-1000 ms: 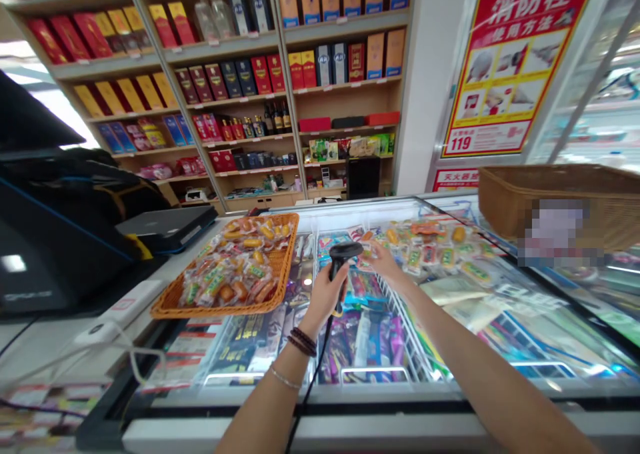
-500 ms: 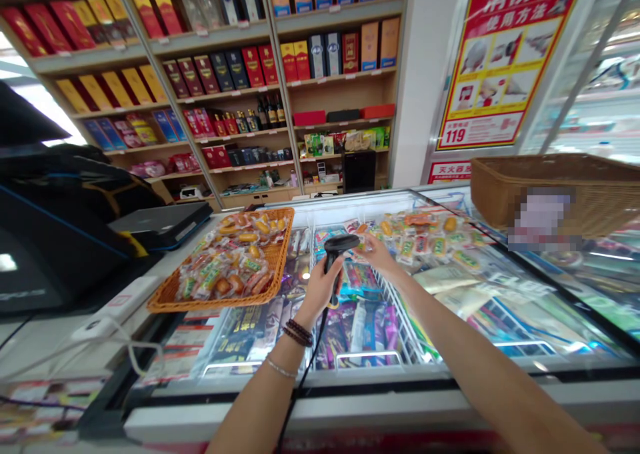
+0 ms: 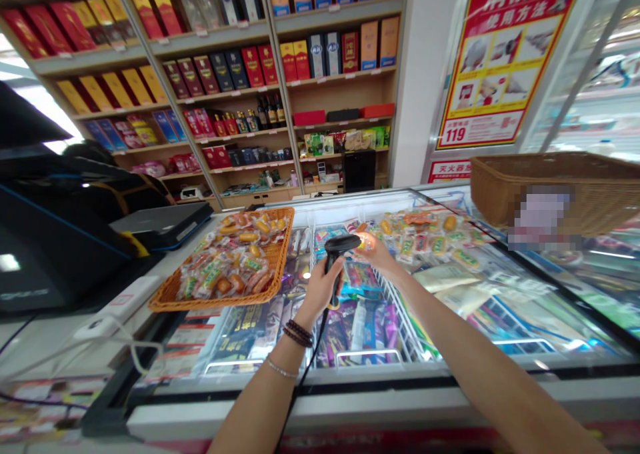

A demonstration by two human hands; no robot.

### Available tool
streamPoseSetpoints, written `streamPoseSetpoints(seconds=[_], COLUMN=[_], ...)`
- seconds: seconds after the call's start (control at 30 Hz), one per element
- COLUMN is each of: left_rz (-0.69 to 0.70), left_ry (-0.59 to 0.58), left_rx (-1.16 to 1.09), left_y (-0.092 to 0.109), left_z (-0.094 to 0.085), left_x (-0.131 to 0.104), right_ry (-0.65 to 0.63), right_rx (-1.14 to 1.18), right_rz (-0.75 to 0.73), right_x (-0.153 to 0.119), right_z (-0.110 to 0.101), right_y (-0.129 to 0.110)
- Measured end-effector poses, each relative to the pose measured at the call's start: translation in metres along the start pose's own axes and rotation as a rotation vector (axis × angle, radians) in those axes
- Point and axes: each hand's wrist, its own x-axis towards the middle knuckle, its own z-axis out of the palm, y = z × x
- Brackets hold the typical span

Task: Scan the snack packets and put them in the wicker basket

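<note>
My left hand is wrapped round the handle of a black barcode scanner, whose cable runs down past my wrist. The scanner's head points right, at a small wrapped snack pinched in my right hand. Light from the scanner falls on the snack and fingertips. Both hands are above the glass top of a freezer. Left of them, an orange wicker basket holds several wrapped snacks. More wrapped snacks lie on the glass to the right.
A brown wicker basket stands at the right on the freezer. A black flat device, a white power strip and loose cables are at the left. Shelves of boxes and bottles stand behind.
A bright orange-white glow now shows on the snack in my right hand, in front of the scanner. The hands have hardly moved.
</note>
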Motion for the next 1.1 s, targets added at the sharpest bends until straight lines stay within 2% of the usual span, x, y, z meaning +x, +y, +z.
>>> streamPoseSetpoints(seconds=[0.13,0.33,0.57,0.73,0.8,0.93,1.1], left_rz=[0.011,0.045,0.032,0.027,0.027,0.02,-0.023], left_ry=[0.005,0.005,-0.019,-0.035,-0.054,-0.043,0.001], left_rx=[0.011,0.096,0.113,0.138,0.129,0.031,-0.033], left_y=[-0.002,-0.004,-0.002,-0.002,-0.002,-0.003,-0.004], left_z=[0.0,-0.004,-0.011,-0.012,-0.012,-0.008,0.006], left_x=[0.001,0.001,0.0,0.0,0.001,0.006,0.028], right_ry=[0.009,0.021,-0.034,-0.041,-0.02,0.132,0.271], right_rx=[0.043,0.052,0.175,0.164,0.12,-0.115,-0.543], right_rz=[0.081,0.032,0.154,0.141,0.093,-0.02,-0.091], right_x=[-0.001,0.001,-0.002,-0.005,-0.004,0.004,0.03], right_z=[0.001,0.002,0.006,0.008,0.007,-0.014,-0.079], right_y=[0.0,0.008,0.012,0.008,0.008,0.009,-0.004])
